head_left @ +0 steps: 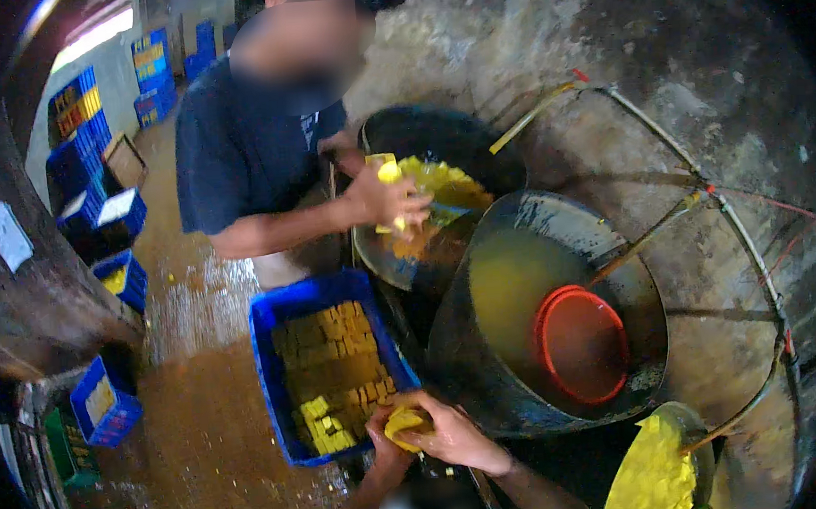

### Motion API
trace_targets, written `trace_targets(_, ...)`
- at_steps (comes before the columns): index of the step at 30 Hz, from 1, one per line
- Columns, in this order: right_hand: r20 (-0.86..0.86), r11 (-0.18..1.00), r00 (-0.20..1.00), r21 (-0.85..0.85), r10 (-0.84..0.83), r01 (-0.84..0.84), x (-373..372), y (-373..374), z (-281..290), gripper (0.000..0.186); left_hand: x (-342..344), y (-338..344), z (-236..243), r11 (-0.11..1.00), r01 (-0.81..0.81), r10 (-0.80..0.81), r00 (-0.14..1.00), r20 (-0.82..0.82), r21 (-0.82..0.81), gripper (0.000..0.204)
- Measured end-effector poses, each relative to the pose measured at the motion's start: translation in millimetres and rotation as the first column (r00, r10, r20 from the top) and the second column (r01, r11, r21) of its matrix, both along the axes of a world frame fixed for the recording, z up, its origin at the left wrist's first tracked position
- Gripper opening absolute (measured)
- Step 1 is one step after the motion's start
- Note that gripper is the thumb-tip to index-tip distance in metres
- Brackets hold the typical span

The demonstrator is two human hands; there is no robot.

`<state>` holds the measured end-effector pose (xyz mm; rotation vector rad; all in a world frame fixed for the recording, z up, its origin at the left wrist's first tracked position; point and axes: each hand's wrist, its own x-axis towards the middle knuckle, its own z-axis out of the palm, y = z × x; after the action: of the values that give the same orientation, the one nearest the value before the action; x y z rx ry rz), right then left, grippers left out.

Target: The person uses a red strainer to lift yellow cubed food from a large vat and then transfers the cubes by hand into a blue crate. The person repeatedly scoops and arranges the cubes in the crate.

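My left hand (383, 436) and my right hand (447, 433) are close together at the lower middle, both closed around a yellow tofu piece (407, 423). Fingers hide part of it, so its full shape does not show. They are at the near right corner of a blue crate (267, 378). Inside the crate, tofu blocks stand in rows. Bright yellow blocks (323, 423) lie in its near left part, while the others look darker. Just right of my hands rises a large dark drum (453, 355) of cloudy yellowish liquid, with an orange-red round container (546, 358) in it.
Across the crate, a person in a dark shirt (221, 154) holds yellow blocks over another dark drum (510, 153). Pipes (680, 146) cross on the right. A tub of bright yellow material (646, 474) is at lower right. Blue crates (107, 422) stand along the left.
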<state>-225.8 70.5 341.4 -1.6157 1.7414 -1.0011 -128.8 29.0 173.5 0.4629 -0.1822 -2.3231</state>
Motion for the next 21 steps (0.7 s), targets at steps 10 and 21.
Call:
trace_targets(10,0.614,0.803,0.788,0.488,-0.036,-0.343,26,-66,-108,0.075,40,-33,-66,0.927,0.124,0.013,0.933,-0.359,0.355,0.057)
trace_targets(21,0.794,0.779,0.198,0.605,-0.574,-0.165,-54,-23,-345,0.052,67,-91,-80,0.925,-0.043,-0.158,0.860,0.485,0.378,0.047)
